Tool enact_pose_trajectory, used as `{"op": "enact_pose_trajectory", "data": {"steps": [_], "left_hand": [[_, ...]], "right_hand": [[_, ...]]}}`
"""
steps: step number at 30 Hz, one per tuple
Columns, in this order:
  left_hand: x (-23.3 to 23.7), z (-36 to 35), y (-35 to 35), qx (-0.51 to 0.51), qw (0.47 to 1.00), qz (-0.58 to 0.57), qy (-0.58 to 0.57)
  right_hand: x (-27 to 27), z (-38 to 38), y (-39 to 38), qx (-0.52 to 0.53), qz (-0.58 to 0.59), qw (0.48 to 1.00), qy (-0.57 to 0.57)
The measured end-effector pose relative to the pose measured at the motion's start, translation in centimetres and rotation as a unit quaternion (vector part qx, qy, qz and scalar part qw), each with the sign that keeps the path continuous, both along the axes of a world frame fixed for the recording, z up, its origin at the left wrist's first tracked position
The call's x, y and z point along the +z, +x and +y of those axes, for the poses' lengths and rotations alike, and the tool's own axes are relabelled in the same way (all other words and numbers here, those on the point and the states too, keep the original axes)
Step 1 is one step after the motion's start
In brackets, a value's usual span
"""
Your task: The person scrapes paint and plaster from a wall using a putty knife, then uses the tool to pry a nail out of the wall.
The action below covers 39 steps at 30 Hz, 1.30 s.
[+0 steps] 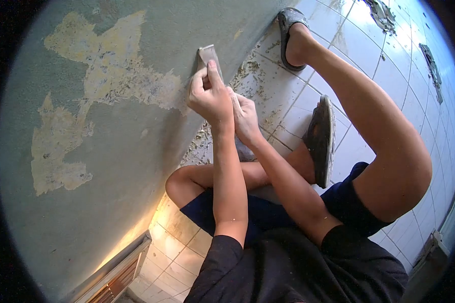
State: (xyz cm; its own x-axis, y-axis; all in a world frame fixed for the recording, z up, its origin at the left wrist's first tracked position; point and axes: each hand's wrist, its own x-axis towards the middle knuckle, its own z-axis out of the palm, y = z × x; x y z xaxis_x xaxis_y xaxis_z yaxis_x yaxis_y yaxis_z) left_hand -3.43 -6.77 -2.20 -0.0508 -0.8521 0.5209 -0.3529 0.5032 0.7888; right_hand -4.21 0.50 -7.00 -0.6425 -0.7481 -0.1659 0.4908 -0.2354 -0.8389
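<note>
My left hand [210, 98] is closed on a flat metal scraper [207, 52], with one finger stretched along the blade. The blade's front edge rests at the grey-green painted wall [151, 40]. Just behind, my right hand [245, 118] is closed around what appears to be the scraper's rear end, which the fingers mostly hide. Left of the hands, the wall has large bare patches [111, 76] where a yellowish, rough layer shows through the paint.
Paint flakes [255, 76] lie along the wall's foot on white floor tiles [344, 65]. My legs are folded close by, with dark slippers [321, 141] on the feet. Larger peeled pieces [380, 15] lie farther off. A framed object [119, 278] stands at lower left.
</note>
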Motion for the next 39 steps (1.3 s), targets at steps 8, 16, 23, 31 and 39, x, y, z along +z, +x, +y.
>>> {"op": "enact_pose_trajectory", "data": {"steps": [8, 16, 23, 31, 39], "left_hand": [[-0.7, 0.3, 0.4, 0.019, 1.000, -0.013, -0.008], [2.8, -0.9, -2.0, -0.028, 0.998, 0.040, -0.031], [2.1, -0.3, -2.6, -0.024, 0.998, 0.035, -0.041], [-2.2, 1.9, 2.0, 0.055, 0.997, -0.005, 0.046], [-2.9, 2.0, 2.7, 0.054, 0.997, -0.013, 0.044]], "right_hand": [[-1.0, 0.1, 0.3, 0.010, 0.040, 0.999, 0.024], [2.4, -0.7, -1.9, 0.004, 0.024, 1.000, 0.010], [1.8, -0.2, -2.4, -0.057, 0.081, 0.995, -0.010], [-3.0, 1.0, 2.5, -0.002, -0.019, 1.000, 0.014], [-3.1, 1.3, 3.1, 0.011, -0.025, 0.999, 0.022]]}}
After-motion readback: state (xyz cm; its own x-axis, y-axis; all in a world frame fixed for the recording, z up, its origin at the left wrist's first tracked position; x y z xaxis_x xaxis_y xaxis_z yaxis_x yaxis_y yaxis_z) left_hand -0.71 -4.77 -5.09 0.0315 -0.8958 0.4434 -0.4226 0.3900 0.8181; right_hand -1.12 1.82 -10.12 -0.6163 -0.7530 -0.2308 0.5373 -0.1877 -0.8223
